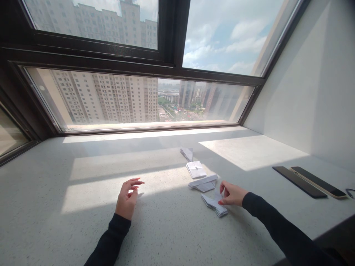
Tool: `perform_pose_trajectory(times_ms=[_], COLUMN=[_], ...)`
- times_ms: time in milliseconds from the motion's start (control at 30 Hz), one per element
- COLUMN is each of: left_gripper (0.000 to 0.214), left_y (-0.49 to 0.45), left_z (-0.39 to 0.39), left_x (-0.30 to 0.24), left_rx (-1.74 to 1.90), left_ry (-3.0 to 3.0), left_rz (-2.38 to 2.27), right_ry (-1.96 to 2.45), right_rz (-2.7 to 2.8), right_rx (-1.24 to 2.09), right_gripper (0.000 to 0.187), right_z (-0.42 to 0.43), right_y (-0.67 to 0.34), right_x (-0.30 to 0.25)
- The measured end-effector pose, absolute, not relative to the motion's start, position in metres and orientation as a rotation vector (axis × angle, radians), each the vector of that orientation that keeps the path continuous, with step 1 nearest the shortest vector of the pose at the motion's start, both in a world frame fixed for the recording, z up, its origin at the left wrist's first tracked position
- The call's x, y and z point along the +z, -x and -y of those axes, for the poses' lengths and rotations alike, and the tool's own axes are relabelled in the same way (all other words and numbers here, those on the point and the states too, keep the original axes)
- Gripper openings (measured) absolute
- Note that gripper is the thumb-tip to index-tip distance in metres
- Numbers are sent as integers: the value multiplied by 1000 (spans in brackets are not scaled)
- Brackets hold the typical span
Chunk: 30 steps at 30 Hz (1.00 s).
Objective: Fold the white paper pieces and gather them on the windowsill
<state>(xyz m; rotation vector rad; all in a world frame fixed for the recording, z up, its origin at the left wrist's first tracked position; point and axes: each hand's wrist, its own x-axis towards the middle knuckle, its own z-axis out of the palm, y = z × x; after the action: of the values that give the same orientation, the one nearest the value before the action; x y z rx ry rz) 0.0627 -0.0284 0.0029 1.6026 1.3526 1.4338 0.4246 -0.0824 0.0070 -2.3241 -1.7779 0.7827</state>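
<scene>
My left hand (127, 198) hovers over the pale speckled surface with its fingers apart and nothing in them. On the right, my right hand (230, 193) is at the nearest folded paper piece (215, 205), its thumb and fingers closed around a raised corner of it. Just beyond lies a flat folded paper (204, 183) with a long band along its top edge. A square folded paper (196, 169) comes after that, and a triangular folded paper (187, 154) is farthest away. Together they form a slanting row of white paper.
Two dark flat slabs, one black (299, 181) and one light-edged like a phone (318, 181), lie at the right. A cable end (350, 192) shows at the edge. Dark window frames (149, 128) bound the sill (91, 229), and a white wall (299, 92) stands right.
</scene>
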Motion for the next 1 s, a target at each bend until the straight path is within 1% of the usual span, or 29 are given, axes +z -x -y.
perform_pose_trajectory(times_ms=[133, 367, 533, 667, 833, 1000], left_gripper=[20, 19, 19, 19, 20, 22], left_y=[-63, -62, -62, -62, -64, -61], left_z=[28, 28, 28, 28, 28, 26], left_x=[3, 2, 4, 5, 4, 1], left_rx=[1434, 1440, 1421, 1399, 1371, 1378], left_ry=[-1593, -1596, -1591, -1594, -1565, -1510], left_rz=[-1347, -1338, -1340, -1336, -1256, -1156], right_ry=[2358, 2366, 2368, 2293, 2055, 1586], right_rz=[1777, 1812, 1889, 1894, 1958, 2056], right_rx=[732, 650, 449, 363, 315, 412], right_gripper=[38, 38, 35, 29, 14, 8], right_z=[85, 84, 90, 97, 91, 72], right_y=[-422, -414, -405, -388, -343, -282], right_x=[11, 20, 42, 65, 72, 45])
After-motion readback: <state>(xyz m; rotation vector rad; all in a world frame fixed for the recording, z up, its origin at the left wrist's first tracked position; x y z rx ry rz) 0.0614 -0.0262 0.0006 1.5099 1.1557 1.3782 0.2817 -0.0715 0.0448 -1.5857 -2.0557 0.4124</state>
